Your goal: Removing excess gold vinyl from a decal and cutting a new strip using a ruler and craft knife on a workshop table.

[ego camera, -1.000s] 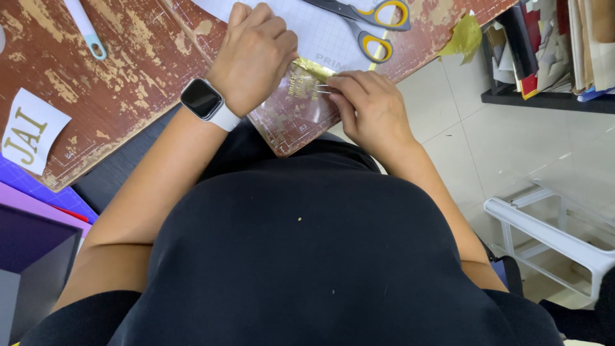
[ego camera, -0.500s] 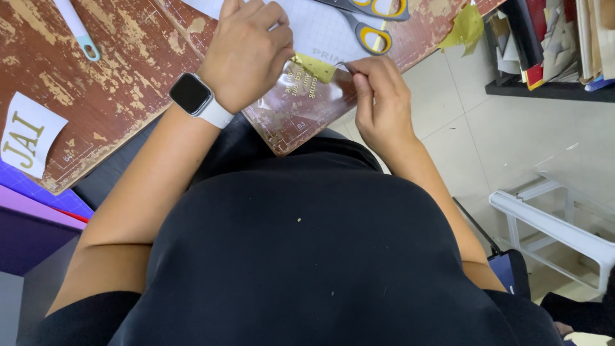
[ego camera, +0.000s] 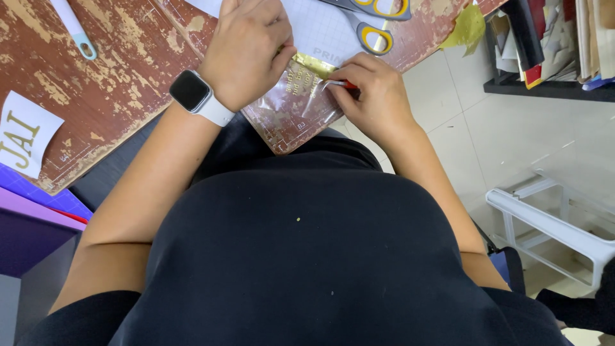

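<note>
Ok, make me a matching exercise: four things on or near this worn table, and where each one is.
Things:
1. scissors
2. smartwatch
3. gold foil sheet
4. white pen

Places:
A. on the left wrist
B. top left of the table, away from both hands
C. between the left hand and the right hand
D. at the table's top edge, above the right hand

Pairs: 1-D, 2-A, 3-C, 4-B
</note>
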